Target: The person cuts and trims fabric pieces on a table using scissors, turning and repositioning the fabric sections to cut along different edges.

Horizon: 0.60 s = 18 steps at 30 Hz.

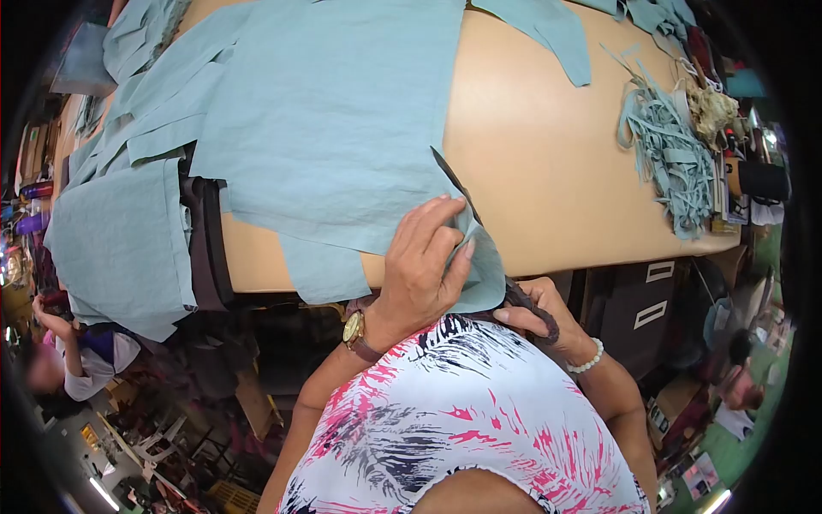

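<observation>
A wide sheet of pale blue-green fabric (pixel 334 111) lies across the table, its near right corner hanging over the front edge. My left hand (pixel 424 257), with a watch on the wrist, is closed on the fabric near that corner, fingers bent and pressed together. In my right hand (pixel 548 310), at the table's front edge, are dark scissors (pixel 520 300), its fingers wrapped around the handles. The blades extend up and left along the fabric's right edge, their tip showing beyond my left fingertips. Part of the blades is hidden behind the cloth.
A heap of thin fabric strips (pixel 676 163) lies at the table's right. More cut pieces (pixel 128 231) overlap on the left, some hanging over the edge. Another fabric piece (pixel 548 34) is at the far side. Dark drawers (pixel 629 300) stand below the table. Another person's hand (pixel 53 319) is at far left.
</observation>
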Tool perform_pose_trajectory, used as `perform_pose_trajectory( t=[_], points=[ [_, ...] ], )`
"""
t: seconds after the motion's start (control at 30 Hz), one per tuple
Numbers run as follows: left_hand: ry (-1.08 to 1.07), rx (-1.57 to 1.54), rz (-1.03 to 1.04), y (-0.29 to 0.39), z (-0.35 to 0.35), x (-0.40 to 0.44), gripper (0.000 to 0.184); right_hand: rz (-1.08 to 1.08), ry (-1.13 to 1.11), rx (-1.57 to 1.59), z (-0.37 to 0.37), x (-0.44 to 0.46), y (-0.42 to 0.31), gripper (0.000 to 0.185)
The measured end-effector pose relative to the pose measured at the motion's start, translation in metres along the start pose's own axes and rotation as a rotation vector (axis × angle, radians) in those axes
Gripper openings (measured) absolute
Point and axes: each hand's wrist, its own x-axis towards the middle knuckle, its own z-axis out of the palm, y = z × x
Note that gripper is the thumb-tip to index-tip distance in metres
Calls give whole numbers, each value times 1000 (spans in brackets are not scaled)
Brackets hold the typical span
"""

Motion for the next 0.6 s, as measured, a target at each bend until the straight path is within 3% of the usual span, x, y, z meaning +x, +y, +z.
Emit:
perform_pose_trajectory(
  t=[0.6],
  points=[
    [8, -100, -27, -2, 5, 1, 10, -83, 66, 101, 8, 3, 19, 17]
  ],
)
